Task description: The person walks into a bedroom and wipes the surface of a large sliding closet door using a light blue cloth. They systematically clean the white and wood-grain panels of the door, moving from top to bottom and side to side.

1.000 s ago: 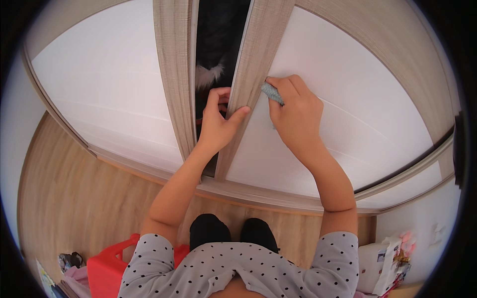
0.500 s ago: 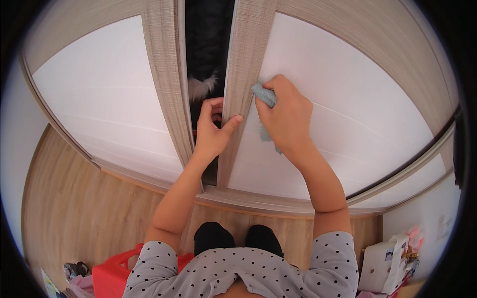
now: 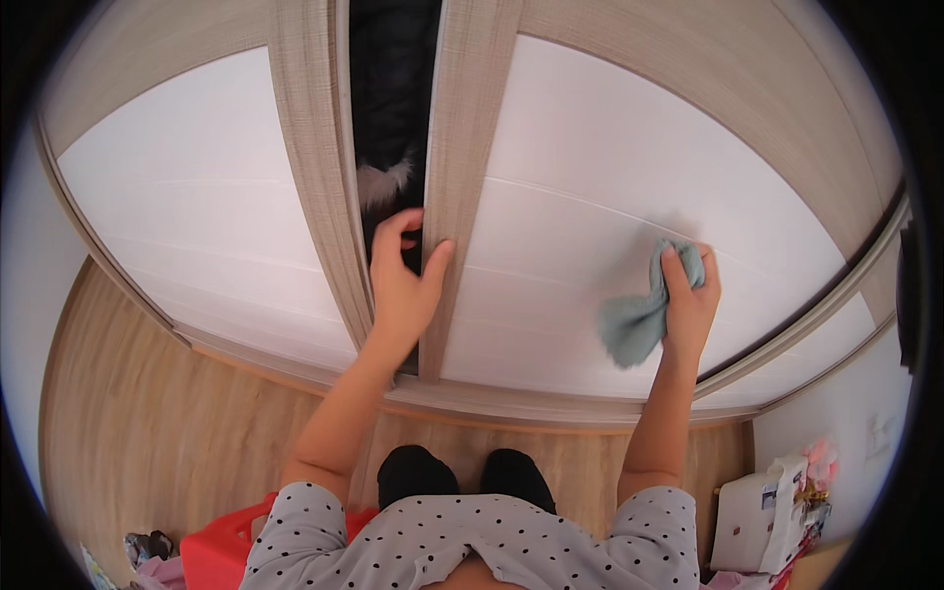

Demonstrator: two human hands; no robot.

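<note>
A sliding wardrobe door (image 3: pixel 551 295) with a white panel and a wood-grain frame fills the right half of the view. My left hand (image 3: pixel 403 285) grips the left edge of its frame (image 3: pixel 462 177), fingers inside the gap and thumb on the front. Over the white panel, at the right, my right hand (image 3: pixel 693 295) holds a bunched grey-green cleaning cloth (image 3: pixel 634 320), part of which hangs loose to the left. Whether the cloth touches the panel I cannot tell. Dark clothing and a pale fluffy thing (image 3: pixel 382 183) show in the gap between the doors.
A second white-panelled door (image 3: pixel 197 226) stands on the left. The bottom track (image 3: pixel 492 395) runs above the wooden floor (image 3: pixel 197 413). Behind me on the left is a red plastic object (image 3: pixel 216 551). A white bag-like item (image 3: pixel 752 521) rests by the right wall.
My right hand has swung right and down from the door frame to the panel's right part, and the cloth now hangs more open. The left hand keeps its grip on the door edge.
</note>
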